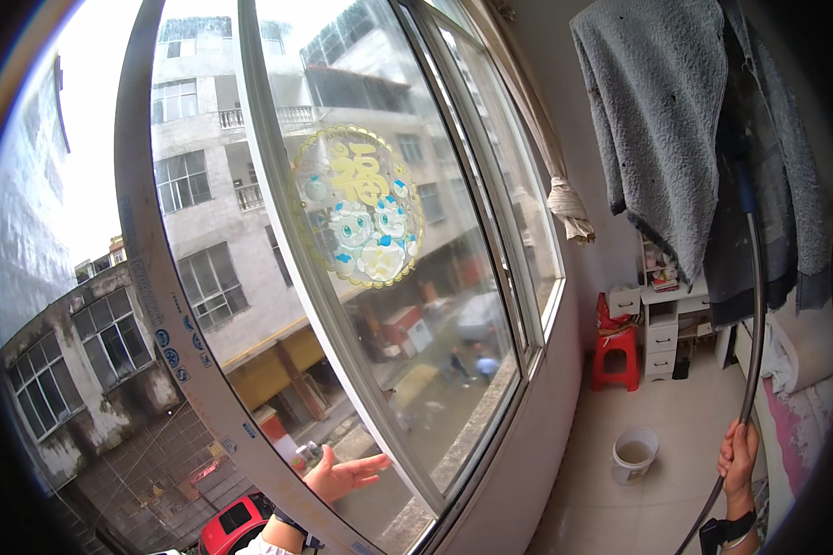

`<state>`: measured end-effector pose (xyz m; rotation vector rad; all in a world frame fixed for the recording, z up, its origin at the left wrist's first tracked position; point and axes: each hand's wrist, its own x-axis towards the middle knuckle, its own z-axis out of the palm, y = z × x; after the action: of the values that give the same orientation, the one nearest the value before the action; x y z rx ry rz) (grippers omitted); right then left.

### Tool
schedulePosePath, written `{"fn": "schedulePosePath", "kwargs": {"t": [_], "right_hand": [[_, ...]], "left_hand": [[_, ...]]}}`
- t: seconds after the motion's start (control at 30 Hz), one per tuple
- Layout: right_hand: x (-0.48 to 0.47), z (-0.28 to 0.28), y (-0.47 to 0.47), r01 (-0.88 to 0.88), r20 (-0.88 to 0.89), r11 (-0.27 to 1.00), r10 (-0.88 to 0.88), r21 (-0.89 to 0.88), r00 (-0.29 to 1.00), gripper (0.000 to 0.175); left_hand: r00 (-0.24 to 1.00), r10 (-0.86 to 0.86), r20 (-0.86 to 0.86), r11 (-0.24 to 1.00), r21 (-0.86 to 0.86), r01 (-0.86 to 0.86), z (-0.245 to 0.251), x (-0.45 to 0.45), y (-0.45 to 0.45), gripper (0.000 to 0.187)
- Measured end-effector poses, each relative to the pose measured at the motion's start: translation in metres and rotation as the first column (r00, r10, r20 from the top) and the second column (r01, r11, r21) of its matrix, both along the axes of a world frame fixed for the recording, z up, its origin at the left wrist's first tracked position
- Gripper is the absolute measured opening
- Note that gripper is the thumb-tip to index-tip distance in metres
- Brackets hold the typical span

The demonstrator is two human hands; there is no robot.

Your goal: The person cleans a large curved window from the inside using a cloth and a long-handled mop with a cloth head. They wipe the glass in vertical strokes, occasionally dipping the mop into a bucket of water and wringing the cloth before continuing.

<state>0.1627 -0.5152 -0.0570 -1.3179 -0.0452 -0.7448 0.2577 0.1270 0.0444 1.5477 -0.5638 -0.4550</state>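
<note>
My left hand (347,475) is at the lower middle, palm up with fingers spread, its fingertips at the white frame (333,347) of a sliding window sash; it grips nothing. A round yellow and blue sticker (361,208) is on the glass above it. At the lower right, my right hand (738,454) is closed around a dark metal pole (756,333). The pole runs up to a blue fitting, over which a grey cloth (656,118) hangs, partly hiding the head.
A white bucket (634,454) with murky water stands on the tiled floor. Behind it are a red plastic stool (615,361) and a white desk (661,340). A bed (798,423) lies at right. A tied curtain (566,201) hangs beside the window; buildings and a red car (239,520) are outside.
</note>
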Motion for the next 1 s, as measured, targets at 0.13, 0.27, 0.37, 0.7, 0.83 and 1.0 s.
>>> {"fn": "schedulePosePath", "kwargs": {"t": [0.13, 0.27, 0.37, 0.7, 0.83, 1.0], "right_hand": [[-0.006, 0.002, 0.011, -0.083, -0.019, 0.996, 0.083, -0.017, 0.996, 0.040], [-0.005, -0.004, 0.023, -0.194, 0.007, 0.980, 0.195, -0.037, 0.981, 0.039], [-0.004, -0.012, 0.027, -0.221, -0.008, 0.975, 0.221, -0.030, 0.975, 0.041], [-0.006, -0.067, 0.027, -0.344, -0.050, 0.937, 0.342, -0.053, 0.938, 0.024], [-0.014, -0.085, -0.002, -0.569, -0.030, 0.821, 0.571, 0.049, 0.820, 0.018], [-0.013, -0.086, -0.027, -0.522, -0.139, 0.852, 0.512, -0.046, 0.848, 0.021]], "left_hand": [[0.948, 0.256, 0.189, 0.944, -0.261, -0.203, 0.008, -0.048, 0.015, 0.092], [0.913, 0.311, 0.263, 0.855, -0.497, -0.148, 0.004, -0.104, -0.002, 0.106], [0.764, 0.571, 0.301, 0.796, -0.432, -0.424, -0.002, -0.122, -0.025, 0.104], [0.504, 0.863, 0.045, 0.440, -0.559, -0.703, 0.008, -0.123, -0.066, 0.085], [0.421, 0.906, 0.048, 0.370, -0.575, -0.730, 0.012, -0.121, -0.076, 0.085], [0.334, 0.940, 0.070, 0.306, -0.607, -0.734, 0.011, -0.124, -0.079, 0.086]]}}
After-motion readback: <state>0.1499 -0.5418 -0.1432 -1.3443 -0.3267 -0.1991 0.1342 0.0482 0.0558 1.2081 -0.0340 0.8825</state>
